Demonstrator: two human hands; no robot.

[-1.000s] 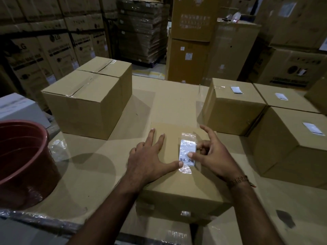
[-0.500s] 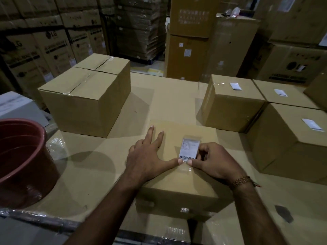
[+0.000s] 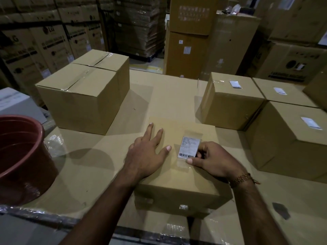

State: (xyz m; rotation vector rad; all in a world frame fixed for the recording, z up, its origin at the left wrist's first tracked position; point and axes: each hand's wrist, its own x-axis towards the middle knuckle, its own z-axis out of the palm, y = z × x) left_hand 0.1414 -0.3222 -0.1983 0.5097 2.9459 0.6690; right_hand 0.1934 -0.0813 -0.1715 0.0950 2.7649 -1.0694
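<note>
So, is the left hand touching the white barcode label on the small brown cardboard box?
No, the left hand lies flat on the brown cardboard box beside the white barcode label; only the right hand touches it.

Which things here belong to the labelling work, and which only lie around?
In use: small cardboard box, barcode label, left hand flat on the box, right hand pinching the label.
Lying about: red bucket, large taped box, three labelled boxes.

Single head-worn wide-angle cam, facing forward and down. Sits close over the worktop [image 3: 85, 175]: small box [image 3: 178, 184] lands lower centre of frame, red tub [image 3: 21, 156] at left edge. Stacked cartons [image 3: 53, 43] fill the upper frame, farther off.
</note>
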